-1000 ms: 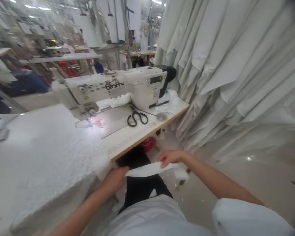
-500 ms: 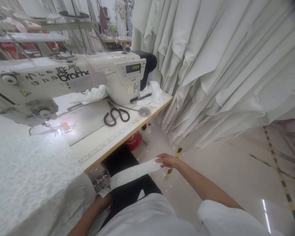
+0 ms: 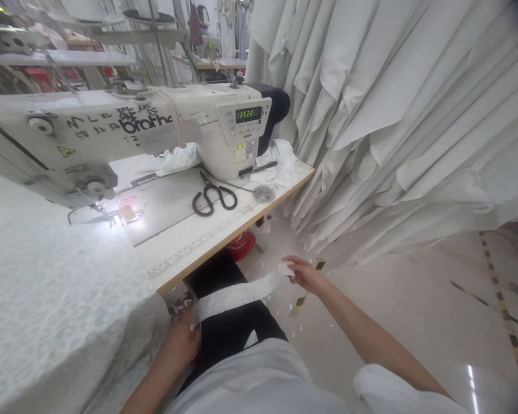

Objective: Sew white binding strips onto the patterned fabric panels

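Across my lap stretches a pale patterned fabric strip [image 3: 242, 294], sagging slightly between my two hands. My right hand [image 3: 303, 274] pinches its far end, out past the table edge. At the near end my left hand [image 3: 185, 333] is closed on the strip, with the fingers partly hidden. A large pale fabric piece with a leopard-like print [image 3: 64, 287] drapes over the table's left side, beside my left forearm. Its edge reaches the lit needle area of a white sewing machine [image 3: 190, 115].
Black-handled scissors [image 3: 214, 198] and a round metal dish [image 3: 263, 194] lie on the sewing table [image 3: 176, 253]. White cloth panels [image 3: 371, 115] hang at the right. Small scraps litter the floor, which has yellow-black tape [image 3: 300, 302]. Something red [image 3: 242, 244] sits under the table.
The strip has gone from nearly taut to slightly curved. My left hand has moved up a little on its end. The machine's display digits differ, and the view has shifted slightly.
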Tool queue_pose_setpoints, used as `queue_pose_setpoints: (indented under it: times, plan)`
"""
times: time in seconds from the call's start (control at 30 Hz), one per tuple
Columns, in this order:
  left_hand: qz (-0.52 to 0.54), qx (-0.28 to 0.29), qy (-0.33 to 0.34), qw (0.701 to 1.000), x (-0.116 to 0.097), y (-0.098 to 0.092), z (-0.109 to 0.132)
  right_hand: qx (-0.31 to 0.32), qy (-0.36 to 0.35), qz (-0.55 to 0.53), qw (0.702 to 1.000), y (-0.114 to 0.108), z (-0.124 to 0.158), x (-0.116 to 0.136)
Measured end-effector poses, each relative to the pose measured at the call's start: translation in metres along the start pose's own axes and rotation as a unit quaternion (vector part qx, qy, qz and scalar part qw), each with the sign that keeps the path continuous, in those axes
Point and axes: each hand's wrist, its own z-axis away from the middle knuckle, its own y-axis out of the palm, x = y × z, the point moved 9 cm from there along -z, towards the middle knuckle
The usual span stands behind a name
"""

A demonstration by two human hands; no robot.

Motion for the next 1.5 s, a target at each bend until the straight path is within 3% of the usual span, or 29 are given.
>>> queue_pose_setpoints:
  times: [0.07, 0.17, 0.23, 0.3, 0.37, 0.47, 0.53, 0.63, 0.73, 0.87, 1.0, 1.07, 1.13, 1.2, 1.23, 1.33, 1.43, 1.5]
  plan:
    - [0.034, -0.046, 0.082, 0.995, -0.044, -0.016, 0.01, 0.043, -0.032, -0.009, 0.999, 0.028, 0.01, 0.029]
    - [0.103, -0.091, 0.192, 0.972, -0.118, -0.039, 0.021, 0.125, -0.063, -0.008, 0.99, 0.088, 0.033, 0.071]
    - [0.166, -0.101, 0.209, 0.958, -0.152, -0.054, 0.02, 0.189, -0.063, 0.003, 0.98, 0.13, 0.051, 0.093]
    - [0.249, -0.064, 0.201, 0.945, -0.17, -0.064, 0.014, 0.27, -0.064, 0.021, 0.96, 0.168, 0.069, 0.112]
    - [0.353, -0.002, 0.157, 0.922, -0.169, -0.07, 0.009, 0.31, -0.104, 0.034, 0.944, 0.188, 0.078, 0.131]
    - [0.522, 0.051, 0.037, 0.851, -0.144, -0.082, 0.013, 0.237, -0.208, 0.057, 0.947, 0.19, 0.067, 0.15]
    - [0.603, 0.047, -0.024, 0.796, -0.126, -0.092, 0.022, 0.224, -0.221, 0.088, 0.945, 0.202, 0.056, 0.139]
    - [0.664, 0.005, -0.053, 0.746, -0.108, -0.11, 0.034, 0.331, -0.185, 0.127, 0.917, 0.249, 0.057, 0.097]
    - [0.679, -0.016, -0.046, 0.733, -0.096, -0.12, 0.039, 0.384, -0.173, 0.154, 0.894, 0.284, 0.068, 0.064]
    - [0.672, -0.007, -0.011, 0.74, -0.086, -0.123, 0.04, 0.384, -0.132, 0.141, 0.903, 0.297, 0.068, 0.044]
    - [0.644, 0.009, 0.023, 0.765, -0.088, -0.119, 0.041, 0.357, -0.114, 0.133, 0.917, 0.293, 0.062, 0.035]
    - [0.601, 0.047, 0.048, 0.797, -0.101, -0.112, 0.043, 0.335, -0.105, 0.125, 0.928, 0.283, 0.062, 0.027]
    - [0.526, 0.119, 0.115, 0.834, -0.126, -0.1, 0.044, 0.301, -0.091, 0.107, 0.943, 0.262, 0.065, 0.012]
    - [0.417, 0.158, 0.186, 0.876, -0.144, -0.083, 0.041, 0.224, -0.052, 0.056, 0.972, 0.223, 0.067, -0.01]
    - [0.353, 0.146, 0.2, 0.902, -0.145, -0.074, 0.035, 0.173, -0.029, 0.027, 0.984, 0.198, 0.069, -0.025]
    - [0.196, 0.046, 0.152, 0.968, -0.121, -0.044, 0.004, 0.02, 0.025, -0.017, 0.999, 0.116, 0.077, -0.069]
    - [0.131, 0.002, 0.121, 0.984, -0.098, -0.014, -0.013, -0.08, 0.051, 0.022, 0.995, 0.05, 0.08, -0.099]
    - [0.102, -0.003, 0.119, 0.988, -0.088, -0.002, -0.016, -0.127, 0.051, 0.06, 0.989, 0.019, 0.074, -0.104]
